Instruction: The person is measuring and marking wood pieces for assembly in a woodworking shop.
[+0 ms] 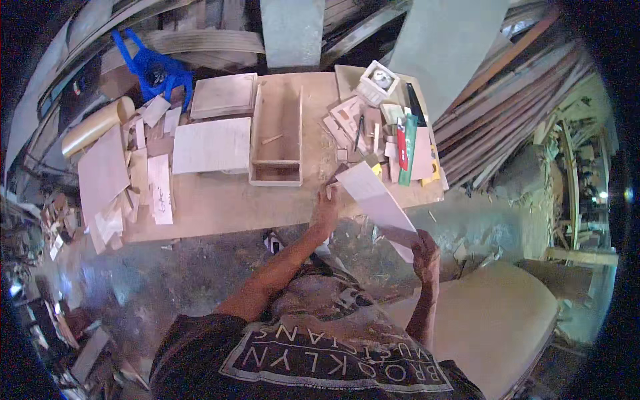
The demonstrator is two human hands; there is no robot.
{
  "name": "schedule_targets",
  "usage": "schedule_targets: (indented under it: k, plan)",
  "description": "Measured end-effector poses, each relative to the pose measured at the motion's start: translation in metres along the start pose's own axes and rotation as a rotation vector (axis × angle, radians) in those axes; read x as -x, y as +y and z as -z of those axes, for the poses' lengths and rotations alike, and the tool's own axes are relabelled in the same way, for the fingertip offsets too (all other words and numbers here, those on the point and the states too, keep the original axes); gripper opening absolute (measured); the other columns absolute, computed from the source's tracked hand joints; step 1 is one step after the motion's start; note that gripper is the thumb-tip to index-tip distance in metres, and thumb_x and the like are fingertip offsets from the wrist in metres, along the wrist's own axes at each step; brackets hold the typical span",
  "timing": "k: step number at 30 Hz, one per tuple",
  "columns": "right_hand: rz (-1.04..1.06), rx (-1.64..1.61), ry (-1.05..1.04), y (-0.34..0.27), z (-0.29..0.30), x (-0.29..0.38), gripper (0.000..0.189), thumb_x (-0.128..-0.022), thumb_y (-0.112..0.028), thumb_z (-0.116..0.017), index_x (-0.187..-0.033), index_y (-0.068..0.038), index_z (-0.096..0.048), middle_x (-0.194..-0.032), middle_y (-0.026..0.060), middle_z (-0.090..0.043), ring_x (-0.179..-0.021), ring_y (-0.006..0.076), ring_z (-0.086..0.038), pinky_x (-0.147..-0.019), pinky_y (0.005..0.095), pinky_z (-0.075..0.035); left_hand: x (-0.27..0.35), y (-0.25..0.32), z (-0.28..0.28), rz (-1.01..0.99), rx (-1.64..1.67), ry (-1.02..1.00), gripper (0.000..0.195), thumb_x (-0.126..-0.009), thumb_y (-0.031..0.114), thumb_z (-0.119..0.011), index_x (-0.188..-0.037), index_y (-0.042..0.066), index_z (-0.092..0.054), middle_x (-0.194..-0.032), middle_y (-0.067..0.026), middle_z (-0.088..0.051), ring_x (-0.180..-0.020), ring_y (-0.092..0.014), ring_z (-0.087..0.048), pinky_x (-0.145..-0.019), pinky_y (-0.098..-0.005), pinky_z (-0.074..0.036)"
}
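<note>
A thin, pale wooden board (377,197) slants over the front edge of the worktable. My right hand (425,255) grips its near end, while the far end lies over the tabletop. Beneath that near end shows another pale piece (401,251), partly covered by the board. My left hand (326,212) is at the table's front edge, left of the board, with its fingers bent. A small brown piece (335,174) appears just beyond those fingertips; whether they hold it is unclear. Farther back stands a long, open wooden box (277,112) with a divider and a loose sliver inside.
On the wooden worktable (215,207), flat panels (212,145) lie left of the box. Wood offcuts (160,187), one bearing writing, cover the left end. At right are a green ruler (409,150), a red-and-white tool (401,142) and a small white box (378,82). A blue plastic chair (157,70) stands behind.
</note>
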State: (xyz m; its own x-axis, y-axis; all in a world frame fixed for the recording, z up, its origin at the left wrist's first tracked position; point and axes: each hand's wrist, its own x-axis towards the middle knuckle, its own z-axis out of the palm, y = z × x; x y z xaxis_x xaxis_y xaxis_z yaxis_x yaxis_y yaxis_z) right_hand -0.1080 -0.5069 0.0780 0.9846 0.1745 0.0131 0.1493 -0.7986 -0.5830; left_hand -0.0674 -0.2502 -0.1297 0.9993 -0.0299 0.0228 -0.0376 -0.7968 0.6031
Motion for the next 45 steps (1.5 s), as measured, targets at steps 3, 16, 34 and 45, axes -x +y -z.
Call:
schedule_targets:
  k: [3, 16, 34, 45]
  plan:
    - [-0.220, -0.113, -0.099, -0.002, -0.004, -0.013, 0.024, -0.086, -0.009, -0.057, -0.109, -0.003, -0.062, -0.100, 0.0192, -0.066, -0.092, 0.0316, -0.065, -0.072, 0.0379, -0.052, 0.010, 0.002, 0.008, 0.018, 0.025, 0.126, 0.057, -0.075, 0.004, -0.059, -0.129, -0.007, -0.042, -0.133, -0.0329, -0.035, -0.123, -0.052, -0.035, -0.102, -0.0526, -0.035]
    - [0.536, 0.208, -0.200, -0.092, -0.107, -0.053, 0.024, -0.078, -0.004, -0.057, -0.100, -0.007, -0.066, -0.094, 0.0137, -0.067, -0.092, 0.0307, -0.062, -0.080, 0.0431, -0.048, 0.130, -0.066, 0.185, 0.452, 0.516, 0.666, 0.046, -0.069, -0.003, -0.071, -0.112, 0.004, -0.057, -0.118, -0.0145, -0.050, -0.109, -0.033, -0.051, -0.086, -0.0401, -0.049]
    - [0.012, -0.273, 0.107, -0.114, -0.246, -0.068, 0.024, -0.078, -0.014, -0.069, -0.099, -0.003, -0.062, -0.087, 0.0149, -0.066, -0.081, 0.0296, -0.065, -0.074, 0.0409, -0.050, 0.118, -0.242, 0.274, 0.009, 0.020, 0.265, 0.024, -0.074, -0.001, -0.070, -0.095, 0.001, -0.057, -0.092, -0.0157, -0.058, -0.085, -0.032, -0.061, -0.070, -0.0385, -0.051]
    - [-0.093, -0.278, 0.223, -0.127, -0.281, -0.079, 0.022, -0.082, -0.013, -0.069, -0.098, 0.001, -0.064, -0.080, 0.0137, -0.068, -0.069, 0.0181, -0.066, -0.065, 0.0308, -0.052, 0.105, -0.249, 0.285, 0.064, 0.049, 0.357, 0.026, -0.073, -0.007, -0.068, -0.093, 0.001, -0.054, -0.088, -0.0145, -0.056, -0.083, -0.030, -0.059, -0.068, -0.0377, -0.050]
